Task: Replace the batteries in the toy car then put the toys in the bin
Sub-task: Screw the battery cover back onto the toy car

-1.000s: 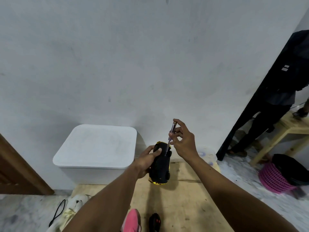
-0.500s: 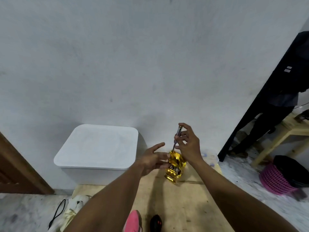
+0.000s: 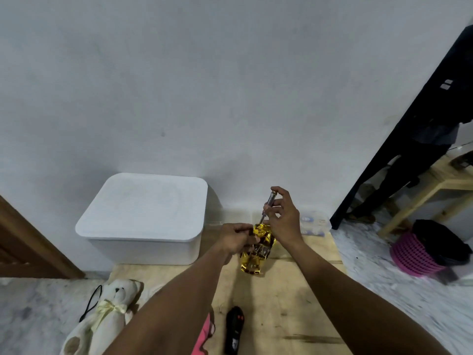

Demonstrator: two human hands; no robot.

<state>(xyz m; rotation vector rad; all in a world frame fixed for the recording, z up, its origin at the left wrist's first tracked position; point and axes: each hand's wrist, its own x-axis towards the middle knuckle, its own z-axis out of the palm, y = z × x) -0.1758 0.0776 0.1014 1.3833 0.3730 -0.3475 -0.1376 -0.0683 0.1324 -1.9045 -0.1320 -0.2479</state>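
Observation:
A shiny gold toy car [image 3: 257, 252] is held nose-down above the wooden table [image 3: 289, 308], its gold top toward me. My left hand [image 3: 236, 239] grips its left side. My right hand [image 3: 282, 213] pinches a thin screwdriver [image 3: 267, 204] whose tip meets the car's upper end. The white lidded bin [image 3: 143, 216] stands shut at the table's back left. A cream teddy bear [image 3: 107, 313], a pink toy [image 3: 204, 334] and a black remote [image 3: 234, 329] lie near the front edge.
A clear box of small items [image 3: 313, 222] sits at the table's back right by the wall. A pink basket with a black bag [image 3: 419, 254] stands on the floor to the right, beside a wooden stool [image 3: 435, 190] and a person in dark clothes [image 3: 419, 139].
The car has been turned over from black underside to gold top facing me. My left hand opened briefly and now grips the car again. The screwdriver stayed in my right hand.

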